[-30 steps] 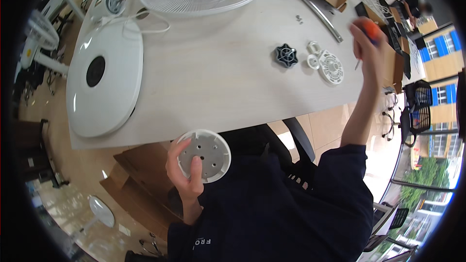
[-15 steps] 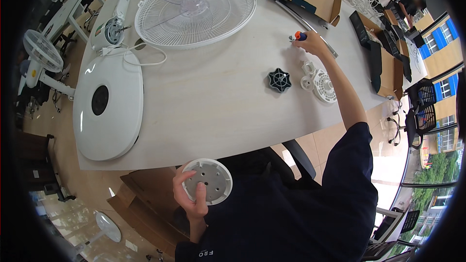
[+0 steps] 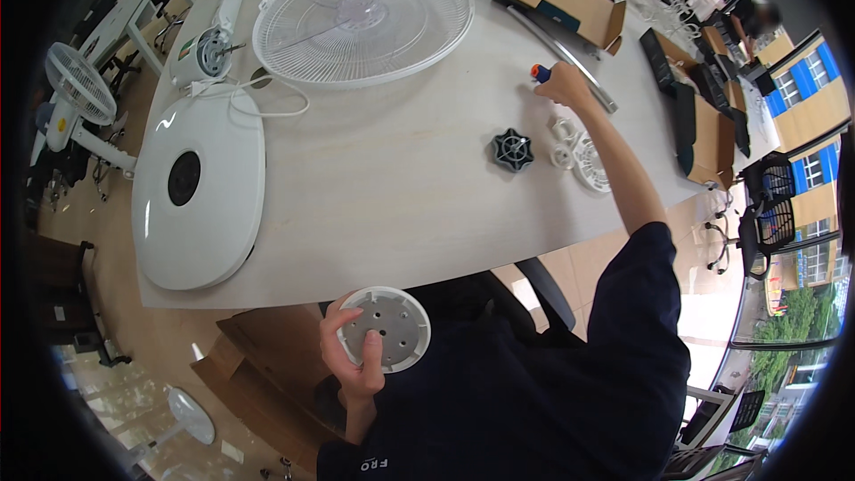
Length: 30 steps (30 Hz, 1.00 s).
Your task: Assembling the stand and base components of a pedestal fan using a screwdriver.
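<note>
Right hand (image 3: pixel 563 85) lowered, apparently gripping orange-handled screwdriver (image 3: pixel 540 72) on table (image 3: pixel 401 178)

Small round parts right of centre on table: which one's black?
The ribbed knob, nearest table centre. The parts right of it, below the right hand, are white.

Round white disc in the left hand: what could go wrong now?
1. The round white disc is held off the table, over the lap; the left hand could drop it.
2. The right hand, gripping an orange-tipped tool, reaches far; its forearm could knock the small white parts.
</note>
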Each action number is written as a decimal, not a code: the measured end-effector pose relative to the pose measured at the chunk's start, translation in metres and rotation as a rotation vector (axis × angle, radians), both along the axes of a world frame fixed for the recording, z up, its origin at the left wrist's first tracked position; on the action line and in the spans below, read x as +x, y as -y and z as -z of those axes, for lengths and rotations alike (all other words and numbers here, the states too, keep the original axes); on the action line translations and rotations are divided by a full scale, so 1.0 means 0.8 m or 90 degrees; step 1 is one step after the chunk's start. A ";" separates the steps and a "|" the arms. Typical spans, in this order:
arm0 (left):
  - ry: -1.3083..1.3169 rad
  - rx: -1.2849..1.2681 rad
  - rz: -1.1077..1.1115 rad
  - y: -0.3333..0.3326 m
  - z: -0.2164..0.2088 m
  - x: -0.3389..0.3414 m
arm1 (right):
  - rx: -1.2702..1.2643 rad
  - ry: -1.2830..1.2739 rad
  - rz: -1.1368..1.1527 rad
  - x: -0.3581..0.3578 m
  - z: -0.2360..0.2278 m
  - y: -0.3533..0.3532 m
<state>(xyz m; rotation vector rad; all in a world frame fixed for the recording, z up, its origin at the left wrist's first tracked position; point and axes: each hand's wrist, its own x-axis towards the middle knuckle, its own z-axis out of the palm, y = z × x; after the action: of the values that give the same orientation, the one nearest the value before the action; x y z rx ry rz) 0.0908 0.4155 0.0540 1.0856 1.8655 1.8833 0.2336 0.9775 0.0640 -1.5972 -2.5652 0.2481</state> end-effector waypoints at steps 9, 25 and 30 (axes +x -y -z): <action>0.066 0.067 0.037 -0.001 0.009 0.004 | -0.243 -0.364 -0.221 -0.022 -0.152 0.228; 0.110 0.062 0.109 -0.004 0.012 -0.002 | -0.360 -0.263 -0.783 -0.102 -0.113 0.464; 0.112 0.062 0.094 -0.005 0.012 0.001 | -0.386 -0.258 -0.774 -0.104 -0.112 0.464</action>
<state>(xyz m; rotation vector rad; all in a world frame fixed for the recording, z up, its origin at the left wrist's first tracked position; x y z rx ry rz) 0.0917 0.4193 0.0443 1.0195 1.5696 1.9324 0.1505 0.6066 0.1535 0.2254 -2.8215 1.3314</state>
